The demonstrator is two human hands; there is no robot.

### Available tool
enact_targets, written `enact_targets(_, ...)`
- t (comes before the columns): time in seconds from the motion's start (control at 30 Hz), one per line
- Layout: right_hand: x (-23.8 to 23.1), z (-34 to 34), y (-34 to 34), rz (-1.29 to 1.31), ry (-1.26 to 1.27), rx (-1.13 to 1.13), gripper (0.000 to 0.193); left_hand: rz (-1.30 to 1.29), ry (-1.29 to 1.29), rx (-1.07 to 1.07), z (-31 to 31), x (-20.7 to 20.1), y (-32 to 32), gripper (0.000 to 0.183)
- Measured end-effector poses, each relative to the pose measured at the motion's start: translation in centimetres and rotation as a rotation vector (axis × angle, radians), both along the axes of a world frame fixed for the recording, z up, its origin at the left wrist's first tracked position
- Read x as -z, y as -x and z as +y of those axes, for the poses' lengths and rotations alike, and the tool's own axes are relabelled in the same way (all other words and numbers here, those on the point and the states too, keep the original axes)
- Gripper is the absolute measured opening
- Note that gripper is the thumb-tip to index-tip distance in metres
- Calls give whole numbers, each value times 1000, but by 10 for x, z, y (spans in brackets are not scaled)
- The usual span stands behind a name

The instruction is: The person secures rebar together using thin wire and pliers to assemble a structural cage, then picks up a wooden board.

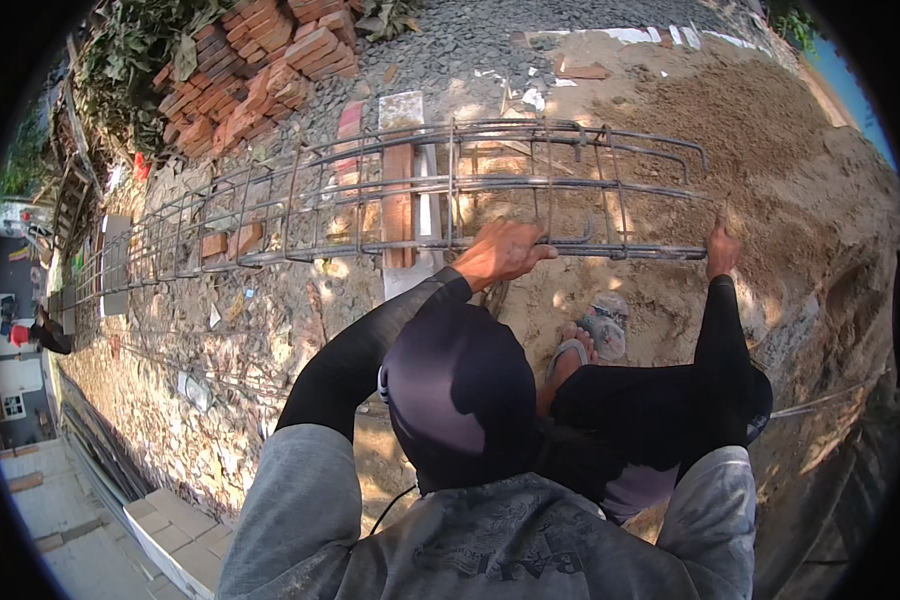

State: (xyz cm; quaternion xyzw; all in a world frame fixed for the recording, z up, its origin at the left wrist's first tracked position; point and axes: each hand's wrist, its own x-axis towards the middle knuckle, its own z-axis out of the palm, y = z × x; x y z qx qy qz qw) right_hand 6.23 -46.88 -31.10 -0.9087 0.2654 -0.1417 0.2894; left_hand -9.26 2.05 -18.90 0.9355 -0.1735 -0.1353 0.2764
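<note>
fingers [530,252] of our left hand [495,255] curl round the rebar cage's [390,200] near bar; right hand [722,250] grips its end. cage lies on sand [750,130], stirrups in place along it; whether ties remain we cannot tell.

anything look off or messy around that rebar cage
The red bricks behind the long grey steel rebar cage lie in a tumbled heap, not stacked. The left hand and right hand grip its near bar; the cage itself looks straight.
</note>
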Motion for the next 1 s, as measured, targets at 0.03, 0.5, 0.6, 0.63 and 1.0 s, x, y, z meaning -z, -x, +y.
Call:
enact_targets(0.03,-6,33,1,-51,-7,-25,87,45,49,-47,11,0,3,45)
enact_targets(0.5,-105,53,39,-87,-100,177,80,56,58,-80,4,-4,2,44)
enact_targets(0.6,-134,22,26,-132,-130,478,70,78,68,-69,-3,-2,-3,47)
enact_targets(0.63,-147,13,22,-168,-187,532,66,28,80,-71,-7,-8,-3,51)
enact_targets(1.0,-272,199,103,-170,208,-591,29,89,7,-144,0,-2,3,46)
